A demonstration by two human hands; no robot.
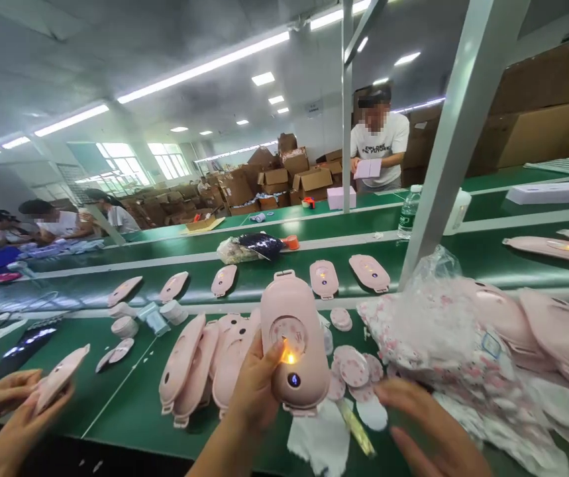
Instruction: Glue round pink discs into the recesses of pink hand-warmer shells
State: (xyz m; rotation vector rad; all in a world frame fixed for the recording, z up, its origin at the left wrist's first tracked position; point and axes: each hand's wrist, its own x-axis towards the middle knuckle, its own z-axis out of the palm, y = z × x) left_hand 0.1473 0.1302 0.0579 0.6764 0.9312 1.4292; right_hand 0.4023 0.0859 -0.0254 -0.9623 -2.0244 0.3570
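Note:
My left hand (257, 384) grips a pink oval plastic casing (300, 311) from its left side, thumb on the front. The casing stands nearly upright, with a slotted tab at each end, a round patterned middle, a glowing orange light and a small lit display. To the right, my right hand (426, 424) is open, fingers apart and slightly blurred. Its fingertips are close to several round pink patterned discs (354, 366) and a white disc (372, 414); whether they touch cannot be seen. More pink casings (185, 364) lean together left of my left hand.
A co-worker's hands (26, 404) hold a pink casing at left. Several lit casings (324, 278) lie along the green belt (165, 262). A plastic bag of patterned material (433, 324) and a slanted metal post (448, 146) stand at right. Another person (381, 142) works across the line.

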